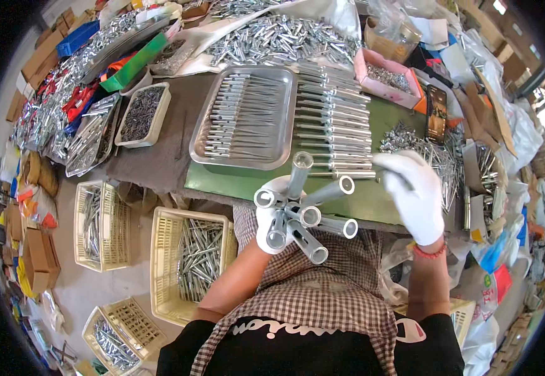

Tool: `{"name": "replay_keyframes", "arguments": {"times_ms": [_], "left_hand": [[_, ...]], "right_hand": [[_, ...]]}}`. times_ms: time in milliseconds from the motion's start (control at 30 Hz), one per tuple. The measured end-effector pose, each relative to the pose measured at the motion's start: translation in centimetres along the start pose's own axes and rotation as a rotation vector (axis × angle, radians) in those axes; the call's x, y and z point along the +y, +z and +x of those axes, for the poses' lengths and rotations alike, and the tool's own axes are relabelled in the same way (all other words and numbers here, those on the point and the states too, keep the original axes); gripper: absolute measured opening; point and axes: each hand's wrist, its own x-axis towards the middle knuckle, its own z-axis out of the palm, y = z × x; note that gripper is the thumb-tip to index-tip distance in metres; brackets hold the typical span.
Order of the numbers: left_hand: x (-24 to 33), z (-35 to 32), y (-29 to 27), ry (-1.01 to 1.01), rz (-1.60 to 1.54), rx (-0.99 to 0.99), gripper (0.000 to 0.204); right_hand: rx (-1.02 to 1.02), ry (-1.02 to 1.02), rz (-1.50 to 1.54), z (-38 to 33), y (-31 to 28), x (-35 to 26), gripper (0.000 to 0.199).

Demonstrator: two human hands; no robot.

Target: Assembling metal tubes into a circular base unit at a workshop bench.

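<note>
My gloved left hand is closed around several hollow metal tubes, which fan out with their open ends toward me. Some of the tubes have slots cut near the end. My gloved right hand hovers over the right side of the green tabletop, thumb and fingers apart, nothing visible in it. Its fingertips are beside the end of a row of metal rods lying side by side. Left of that row, a metal tray holds a column of thin pointed metal pieces.
A pile of metal parts covers the back of the table. A pink box of small pieces, a phone and loose screws lie at right. A tub of dark screws sits at left; cream baskets stand below.
</note>
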Motion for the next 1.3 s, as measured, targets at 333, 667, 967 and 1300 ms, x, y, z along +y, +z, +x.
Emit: {"name": "replay_keyframes", "arguments": {"times_ms": [333,667,967,1300], "left_hand": [[-1.5,-2.3,-1.5,0.141,0.437,-0.051,0.037],[-2.9,-2.5,-3.1,0.263,0.963,-0.33,0.068],[-1.5,-1.6,-2.6,0.421,0.997,-0.302,0.05],[-1.4,-1.2,-3.2,0.185,0.117,-0.199,0.038]], "right_hand": [[-0.335,-0.165,0.753,2.1,3.1,-0.8,0.041],[-0.478,0.124,0.806,2.4,3.8,-1.4,0.035],[0.091,0.262,0.526,1.8,-1.6,-0.6,0.02],[0.375,0.257,0.566,3.2,-2.2,2.3,0.019]]}}
